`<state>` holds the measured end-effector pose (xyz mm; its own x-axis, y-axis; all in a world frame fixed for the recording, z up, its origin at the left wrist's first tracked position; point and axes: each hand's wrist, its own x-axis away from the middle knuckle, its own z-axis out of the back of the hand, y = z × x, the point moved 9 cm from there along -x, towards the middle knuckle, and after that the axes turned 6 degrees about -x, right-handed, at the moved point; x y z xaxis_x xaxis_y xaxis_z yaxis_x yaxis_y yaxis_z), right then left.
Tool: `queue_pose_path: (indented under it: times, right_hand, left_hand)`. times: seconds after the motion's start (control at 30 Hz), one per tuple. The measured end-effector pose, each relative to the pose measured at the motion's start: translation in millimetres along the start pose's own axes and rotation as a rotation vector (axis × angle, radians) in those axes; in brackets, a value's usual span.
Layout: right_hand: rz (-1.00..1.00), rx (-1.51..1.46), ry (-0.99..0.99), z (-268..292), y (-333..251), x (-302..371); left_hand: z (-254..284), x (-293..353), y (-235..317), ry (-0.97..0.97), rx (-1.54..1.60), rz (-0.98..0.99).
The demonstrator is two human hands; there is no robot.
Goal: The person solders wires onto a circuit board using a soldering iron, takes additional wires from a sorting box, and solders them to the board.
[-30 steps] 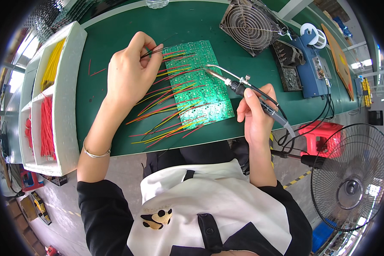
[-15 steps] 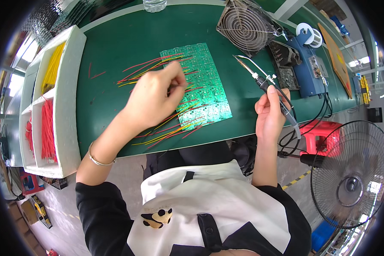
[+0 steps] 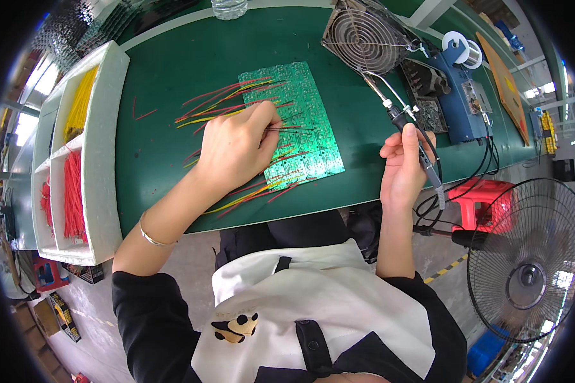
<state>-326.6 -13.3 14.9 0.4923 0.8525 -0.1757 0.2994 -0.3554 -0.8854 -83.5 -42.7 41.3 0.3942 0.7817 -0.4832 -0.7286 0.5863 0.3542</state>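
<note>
My left hand (image 3: 239, 143) is over the left part of a green circuit board panel (image 3: 322, 143). Its fingers are pinched together on a thin wire (image 3: 291, 128), dark and reddish, whose end reaches out over the board. Red, yellow and black wires (image 3: 211, 101) stick out from the board's left side above that hand; more red and yellow wires (image 3: 246, 199) lie below it, toward the table's near edge. To the right of the board, my right hand (image 3: 401, 163) grips a soldering iron (image 3: 397, 118), tip pointing up and left, with a thin metal guide tube fixed along it.
A white divided box (image 3: 105, 159) with yellow and red wires stands at the left. A square fan (image 3: 364, 41), a blue soldering station (image 3: 460, 105) and a solder spool (image 3: 471, 55) occupy the back right. Cables hang there, near a red stool (image 3: 482, 198) and a large fan (image 3: 524, 262).
My left hand has shifted slightly down, and a wire now shows at its fingertips over the board. The soldering iron's tip has moved a little right and up.
</note>
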Motion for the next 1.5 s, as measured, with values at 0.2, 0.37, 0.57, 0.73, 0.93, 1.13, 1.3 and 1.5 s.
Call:
queue_pose_path:
  times: [0.2, 0.37, 0.57, 0.73, 0.93, 1.13, 1.3, 1.5]
  right_hand:
    - [-0.001, 0.022, -0.04, 0.4, 1.3, 0.4]
    - [-0.018, 0.024, -0.048, -2.1, 2.1, -1.6]
    - [-0.038, 0.029, -0.082, -14.6, 7.0, -0.1]
    - [-0.048, 0.045, -0.094, -18.3, 8.2, 4.5]
    - [-0.101, 0.019, -0.155, -31.6, 15.3, 12.1]
    - [-0.097, 0.047, -0.183, -32.6, 15.7, 14.6]
    - [-0.084, 0.071, -0.192, -34.5, 14.5, 15.5]
    - [-0.087, 0.083, -0.233, -36.1, 16.1, 16.6]
  left_hand:
    - [2.2, -12.7, -12.4, 0.089, -0.088, -0.004]
    - [11.6, -19.1, -10.3, 0.117, -0.111, -0.071]
    - [7.5, -7.1, -18.4, 0.089, 0.028, 0.008]
    - [5.1, -9.4, -16.8, 0.071, 0.039, -0.01]
    - [1.4, -7.2, -20.1, 0.068, 0.064, 0.009]
    - [2.3, -6.1, -17.7, 0.078, 0.042, -0.026]
    - [2.3, -5.4, -16.1, 0.073, 0.034, -0.045]
    - [2.0, -5.0, -19.0, 0.074, 0.052, -0.016]
